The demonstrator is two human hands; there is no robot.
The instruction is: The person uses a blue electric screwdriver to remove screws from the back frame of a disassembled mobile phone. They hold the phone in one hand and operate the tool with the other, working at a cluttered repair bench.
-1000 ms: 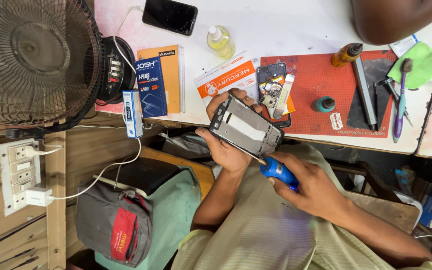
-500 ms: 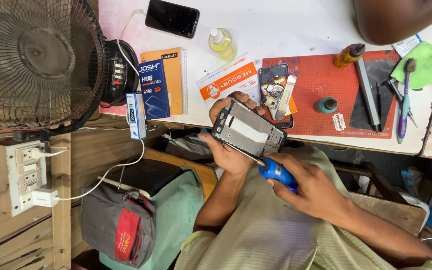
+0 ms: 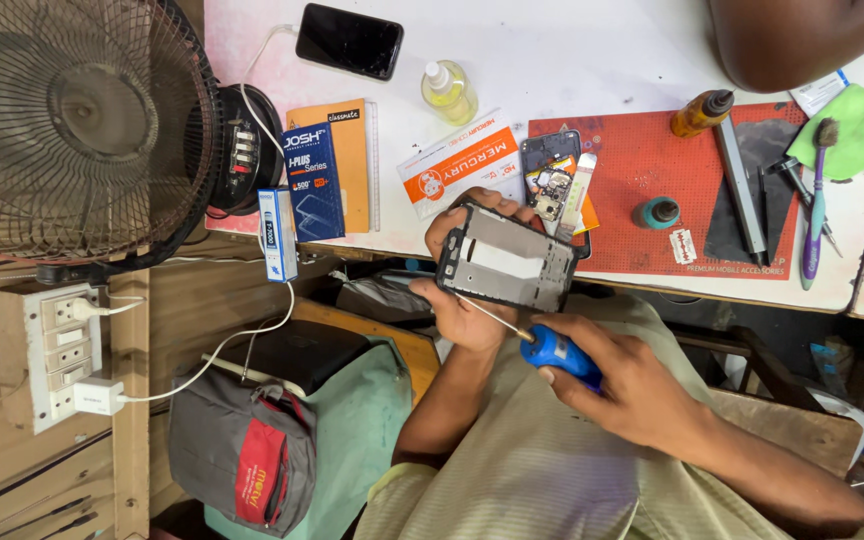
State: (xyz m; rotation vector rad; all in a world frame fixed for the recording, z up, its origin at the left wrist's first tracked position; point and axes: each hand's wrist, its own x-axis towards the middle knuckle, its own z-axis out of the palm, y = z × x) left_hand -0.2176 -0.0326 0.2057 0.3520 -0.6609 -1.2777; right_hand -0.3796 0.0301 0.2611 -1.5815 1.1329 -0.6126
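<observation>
Head view: my left hand (image 3: 462,290) grips the phone frame (image 3: 507,258) just below the red mat (image 3: 652,160); my right hand (image 3: 622,385) clamps the blue screwdriver (image 3: 552,350), tip at the frame's edge (I judge disassembly midway, screws remaining).

Opened phone frame (image 3: 508,258), grey inner side up, tilted above table edge; blue-handled screwdriver (image 3: 555,353), thin shaft touching frame's lower edge.

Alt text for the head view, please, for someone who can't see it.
Seen from above, a left hand holds an opened phone frame while the right hand works a blue-handled screwdriver at its edge. Beyond lie a red work mat with tools and a black phone.
</observation>
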